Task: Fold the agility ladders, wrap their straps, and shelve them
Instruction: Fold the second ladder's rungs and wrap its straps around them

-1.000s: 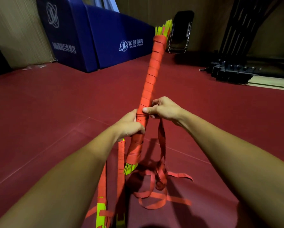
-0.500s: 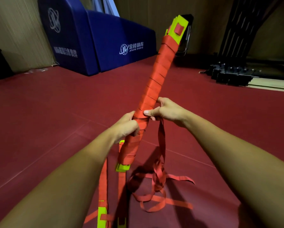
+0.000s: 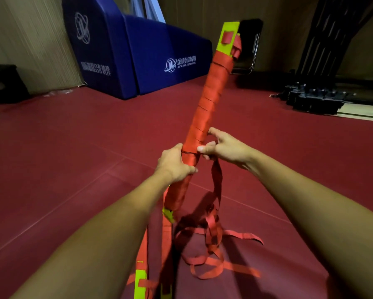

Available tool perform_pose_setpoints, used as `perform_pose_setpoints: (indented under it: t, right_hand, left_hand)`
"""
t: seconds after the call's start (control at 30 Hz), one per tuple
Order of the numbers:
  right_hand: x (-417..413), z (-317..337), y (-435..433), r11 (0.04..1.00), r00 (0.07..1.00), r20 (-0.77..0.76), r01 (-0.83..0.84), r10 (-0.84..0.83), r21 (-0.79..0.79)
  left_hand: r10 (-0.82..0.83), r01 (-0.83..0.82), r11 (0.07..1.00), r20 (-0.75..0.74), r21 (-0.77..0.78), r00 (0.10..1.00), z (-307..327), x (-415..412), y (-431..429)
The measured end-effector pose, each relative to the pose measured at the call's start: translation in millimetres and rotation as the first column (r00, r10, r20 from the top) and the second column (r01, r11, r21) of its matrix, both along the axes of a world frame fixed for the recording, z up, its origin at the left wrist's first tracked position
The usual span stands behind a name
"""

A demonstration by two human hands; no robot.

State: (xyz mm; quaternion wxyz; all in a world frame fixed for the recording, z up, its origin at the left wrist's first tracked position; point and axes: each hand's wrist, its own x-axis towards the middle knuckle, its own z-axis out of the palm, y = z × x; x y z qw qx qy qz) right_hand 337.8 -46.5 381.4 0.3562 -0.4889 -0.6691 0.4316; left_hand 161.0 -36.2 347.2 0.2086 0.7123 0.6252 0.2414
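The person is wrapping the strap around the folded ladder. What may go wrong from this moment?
1. The loose strap hangs from the right hand into a tangled heap on the floor; it may knot or snag when it is pulled up.
2. The right hand only pinches the strap beside the ladder bundle, which the left hand grips. If the tension drops, the finished turns may loosen.

Blue pads (image 3: pixel 120 61) are leaning on the wall (image 3: pixel 30 39) — a chair (image 3: pixel 250 37) is standing beyond, a black rack (image 3: pixel 315 100) sitting on the floor (image 3: pixel 73 152).
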Motion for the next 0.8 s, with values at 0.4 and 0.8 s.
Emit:
perform_pose_setpoints:
  t: [0.4,0.8]
  right_hand:
    - [-0.7,13.8,-9.1,0.999,0.996,-0.085,0.041,-0.038,0.035]
    - [6.4,22.1,-8.5,0.999,0.999,-0.035,-0.027,0.026,-0.031]
  left_hand:
    - [-0.238,0.247,0.968,0.193,-0.029,0.952,-3.1,0.2,0.3]
    - [-0.161,0.237,0.958,0.383,-0.161,0.909,3.3,-4.2,-0.9]
